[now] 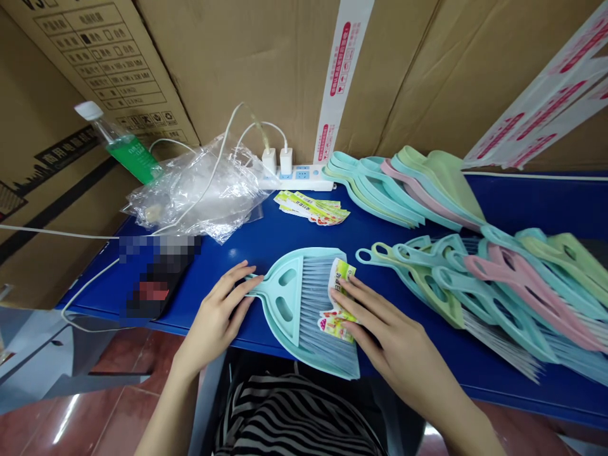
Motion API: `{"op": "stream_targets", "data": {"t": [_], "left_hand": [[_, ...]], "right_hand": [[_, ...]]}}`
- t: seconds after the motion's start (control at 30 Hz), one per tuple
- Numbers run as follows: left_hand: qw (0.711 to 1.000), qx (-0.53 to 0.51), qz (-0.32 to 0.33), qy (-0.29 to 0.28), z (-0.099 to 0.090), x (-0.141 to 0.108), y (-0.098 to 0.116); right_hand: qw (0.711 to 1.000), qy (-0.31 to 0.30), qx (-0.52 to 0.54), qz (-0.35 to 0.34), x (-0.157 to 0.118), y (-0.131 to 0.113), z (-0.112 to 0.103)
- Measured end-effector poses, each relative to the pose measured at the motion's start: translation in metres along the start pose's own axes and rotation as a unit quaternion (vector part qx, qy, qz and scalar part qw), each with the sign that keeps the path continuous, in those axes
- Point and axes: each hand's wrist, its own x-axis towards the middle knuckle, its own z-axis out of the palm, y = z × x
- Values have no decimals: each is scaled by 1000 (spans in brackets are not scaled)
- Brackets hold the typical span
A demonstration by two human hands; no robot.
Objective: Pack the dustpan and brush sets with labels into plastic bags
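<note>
Two hands work at the table [285, 237]. Left hand [219, 316]: fingers closed lightly round the dustpan [297, 354] handle, seemingly steadying it. Dustpan flat, near centre, brush [311, 316] nested inside. Card [335, 322] on bristles; right hand [399, 342], fingers slightly apart, apparently presses it. Right: dustpans nested [441, 177], probably saving room.

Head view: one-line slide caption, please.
Left hand at the handles of a turquoise dustpan and brush, right hand on a printed card over the bristles, blue table beneath.

Heaped brushes [510, 282], stacked dustpans [399, 196] and big cartons [280, 76] suggest a workshop.
</note>
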Motion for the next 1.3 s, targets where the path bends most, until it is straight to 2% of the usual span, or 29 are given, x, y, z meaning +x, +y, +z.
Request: {"op": "stream_targets", "data": {"t": [0.13,0.33,0.5,0.73,0.97,1.17,1.3], "left_hand": [[1000,-1,-4,-1,0,0,0],[1000,-2,-12,-9,-1,0,0],[1000,-5,-10,-8,-1,0,-1],[1000,2,-4,-6,-2,2,2],[1000,5,-18,-20,-3,6,5],[1000,1,-15,-21,-1,10,7],[1000,-5,-11,-22,1,12,8]], "right_hand": [[1000,1,30,6,6,-4,2],[992,-113,31,-38,12,-5,-1],[989,-141,17,-44,12,-1,-3],[991,-124,10,-50,11,0,1],[995,-77,17,-61,4,-1,-3],[996,-70,19,-57,0,2,0],[998,-25,12,-59,-2,4,0]]}}
